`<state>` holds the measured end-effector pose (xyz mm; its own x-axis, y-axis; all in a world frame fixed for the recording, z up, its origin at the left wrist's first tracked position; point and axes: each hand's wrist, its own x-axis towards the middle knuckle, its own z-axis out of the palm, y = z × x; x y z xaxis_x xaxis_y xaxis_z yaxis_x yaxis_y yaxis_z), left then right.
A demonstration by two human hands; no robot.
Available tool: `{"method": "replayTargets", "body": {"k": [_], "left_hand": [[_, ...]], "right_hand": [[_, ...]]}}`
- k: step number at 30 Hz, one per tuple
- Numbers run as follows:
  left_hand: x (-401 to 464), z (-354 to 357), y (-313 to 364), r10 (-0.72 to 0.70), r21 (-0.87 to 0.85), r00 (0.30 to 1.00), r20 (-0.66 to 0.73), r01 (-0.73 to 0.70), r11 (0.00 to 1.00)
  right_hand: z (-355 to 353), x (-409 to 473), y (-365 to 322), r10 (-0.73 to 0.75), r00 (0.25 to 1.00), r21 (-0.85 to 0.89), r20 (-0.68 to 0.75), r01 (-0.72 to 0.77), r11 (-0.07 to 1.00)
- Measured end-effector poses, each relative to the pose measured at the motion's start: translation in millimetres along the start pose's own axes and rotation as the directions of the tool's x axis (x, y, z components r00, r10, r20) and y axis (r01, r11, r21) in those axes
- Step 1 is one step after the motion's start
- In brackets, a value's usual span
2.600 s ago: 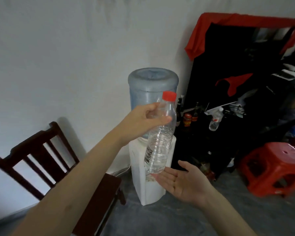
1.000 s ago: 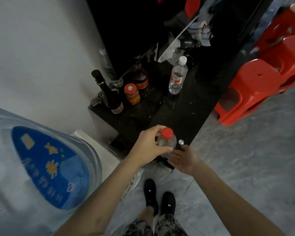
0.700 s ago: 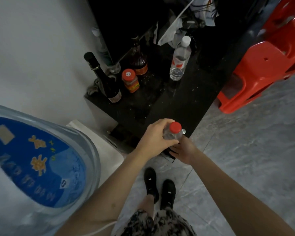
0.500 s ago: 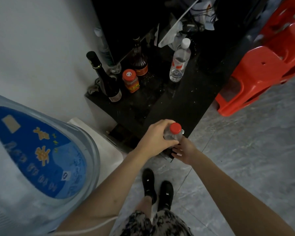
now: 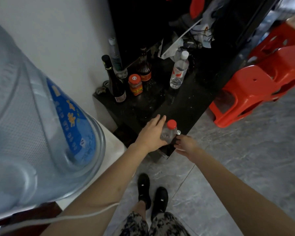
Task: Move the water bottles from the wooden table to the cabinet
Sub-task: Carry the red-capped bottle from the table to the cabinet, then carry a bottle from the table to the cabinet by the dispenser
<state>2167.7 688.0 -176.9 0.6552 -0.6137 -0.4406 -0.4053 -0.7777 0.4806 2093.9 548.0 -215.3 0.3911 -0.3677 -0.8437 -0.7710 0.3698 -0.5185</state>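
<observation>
A clear water bottle with a red cap [image 5: 168, 135] stands upright at the front corner of the low black cabinet [image 5: 182, 106]. My left hand [image 5: 150, 133] lies against the bottle's left side with its fingers stretched out straight, no longer wrapped around it. My right hand [image 5: 186, 144] hovers just right of the bottle's base, fingers apart and holding nothing. A second water bottle with a white cap [image 5: 179, 72] stands further back on the cabinet top.
A dark wine bottle [image 5: 115, 84], a red-lidded jar [image 5: 135, 84] and a brown bottle [image 5: 144, 68] stand at the cabinet's back left. A large blue water jug [image 5: 32, 116] on its dispenser is at my left. Red plastic stools [image 5: 252, 92] sit right of the cabinet.
I walked to the cabinet and lowered the bottle onto its front corner. My left hand's fingers, curled around the bottle half a second ago, have straightened; my right hand has drawn slightly away.
</observation>
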Motion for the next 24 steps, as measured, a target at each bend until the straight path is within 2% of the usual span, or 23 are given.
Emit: {"method": "replayTargets", "body": {"k": [3,6,8,12,15,20,24], "left_hand": [[-21.3,-3.0,2.2,-0.059,0.133,0.995,-0.081,0.069,0.989],[-52.9,-3.8,8.2,-0.078,0.271,0.982,-0.174,0.123,0.955],[-76.6,-1.3,14.4,-0.049,0.340,0.965,-0.256,0.138,0.930],[-119.9,3.9,26.6,-0.003,0.347,0.932,-0.362,0.138,0.928],[-151.0,3.8,35.3,0.009,0.346,0.927,-0.374,0.131,0.929],[-197.8,-0.8,48.7,0.012,0.354,0.916,-0.400,0.142,0.925],[-257.1,-2.8,45.8,0.022,0.333,0.861,-0.508,0.172,0.927]], "right_hand": [[-5.8,-17.2,0.1,-0.140,0.990,-0.294,0.004,0.135,0.946],[-7.6,-33.9,5.5,-0.272,0.960,-0.582,0.061,0.255,0.772],[-8.3,-46.7,10.5,-0.361,0.928,-0.681,0.096,0.326,0.656],[-15.4,-87.2,21.6,-0.507,0.842,-0.795,0.184,0.431,0.428],[-21.3,-124.9,29.1,-0.590,0.764,-0.847,0.261,0.474,0.239],[-32.2,-196.8,31.7,-0.668,0.645,-0.897,0.372,0.434,-0.081],[-22.9,-256.5,40.9,-0.712,0.535,-0.874,0.456,0.422,-0.243]]}}
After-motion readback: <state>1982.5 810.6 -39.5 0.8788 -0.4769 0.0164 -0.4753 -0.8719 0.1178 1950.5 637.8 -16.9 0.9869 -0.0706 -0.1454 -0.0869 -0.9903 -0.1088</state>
